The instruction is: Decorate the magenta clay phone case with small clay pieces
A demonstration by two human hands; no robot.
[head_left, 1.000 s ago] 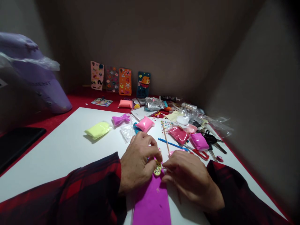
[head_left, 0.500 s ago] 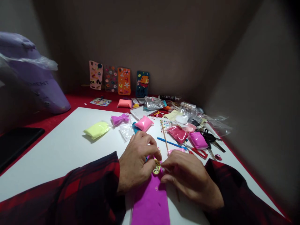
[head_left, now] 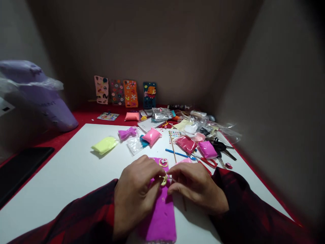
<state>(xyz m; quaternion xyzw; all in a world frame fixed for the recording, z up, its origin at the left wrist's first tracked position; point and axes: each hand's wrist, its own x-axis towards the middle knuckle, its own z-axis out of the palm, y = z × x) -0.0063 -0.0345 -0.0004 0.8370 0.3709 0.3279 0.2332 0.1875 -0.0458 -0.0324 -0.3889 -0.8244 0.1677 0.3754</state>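
A phone case covered in purple clay (head_left: 164, 217) lies on the white board in front of me. Near its upper end sits a round pink and yellow clay piece (head_left: 163, 162). Just below that is a round yellow clay piece (head_left: 164, 181), partly hidden by my fingertips. My left hand (head_left: 138, 195) rests over the case's left side, thumb and fingers closed at the yellow piece; what they pinch is too small to name. My right hand (head_left: 199, 188) is closed at the case's right edge, pinching a thin pale strand (head_left: 172, 179). A wooden stick (head_left: 173, 147) runs beneath it.
Beyond my hands are a blue pen (head_left: 179, 154), red-handled scissors (head_left: 209, 162), keys (head_left: 220, 145) and several clay packets, including a yellow one (head_left: 104, 145). Decorated phone cases (head_left: 130, 94) stand at the back. A purple container (head_left: 48, 101) leans at the left, near a black flat object (head_left: 22, 176).
The view has shifted. My left hand has drawn back toward the lower left, uncovering the upper pink and yellow piece. My right hand stays pinched beside the yellow piece.
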